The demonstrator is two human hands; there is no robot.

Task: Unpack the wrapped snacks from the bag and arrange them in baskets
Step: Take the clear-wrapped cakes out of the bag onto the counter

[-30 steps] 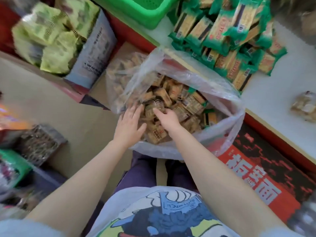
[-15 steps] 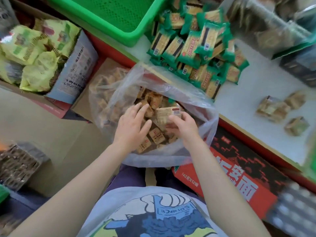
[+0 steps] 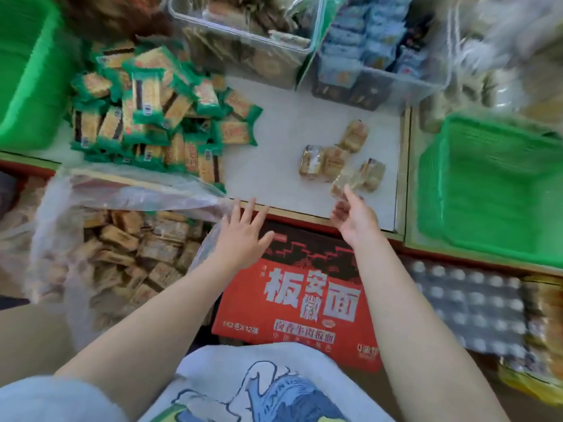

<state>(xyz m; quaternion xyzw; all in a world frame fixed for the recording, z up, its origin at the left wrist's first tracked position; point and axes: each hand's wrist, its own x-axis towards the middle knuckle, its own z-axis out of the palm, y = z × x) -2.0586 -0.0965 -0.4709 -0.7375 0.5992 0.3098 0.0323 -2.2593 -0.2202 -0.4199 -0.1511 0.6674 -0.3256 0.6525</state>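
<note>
A clear plastic bag at the lower left holds many tan wrapped snacks. My left hand hovers beside the bag's right rim, fingers straight and spread, holding nothing. My right hand reaches over the white shelf's front edge and pinches one tan wrapped snack, which is blurred. Three tan snacks lie on the shelf just beyond it. A green basket stands to the right and another green basket at the far left.
A pile of green-wrapped snacks covers the shelf's left part. Clear bins of other snacks stand at the back. Below the shelf are a red carton and a shrink-wrapped pack of bottles.
Both hands have left the bag. My right hand has carried a tan snack up and right to the shelf. The view has swung right, bringing the right basket into sight.
</note>
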